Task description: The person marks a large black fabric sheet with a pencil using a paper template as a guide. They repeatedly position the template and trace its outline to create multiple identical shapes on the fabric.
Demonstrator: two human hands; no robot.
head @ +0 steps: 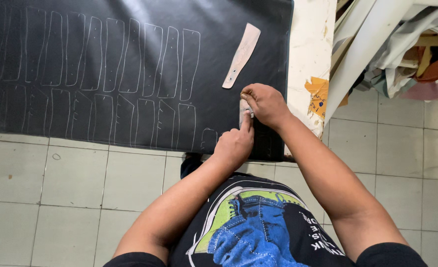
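Note:
A large black sheet [130, 49] lies over a table, covered with two rows of thin white traced outlines. Near its front right corner my left hand [235, 144] presses its forefinger down on a small pale template [243, 110], mostly hidden under both hands. My right hand [264, 103] is closed around a thin marking tool [249, 112] at the template's edge. A second long pale template [242, 54] with small holes lies loose on the sheet just beyond my hands.
The white table top [310, 44] shows at the sheet's right edge, with an orange sticker [319, 94]. A pile of cloth and leather scraps [416, 54] fills the upper right. Pale floor tiles [56, 188] lie below.

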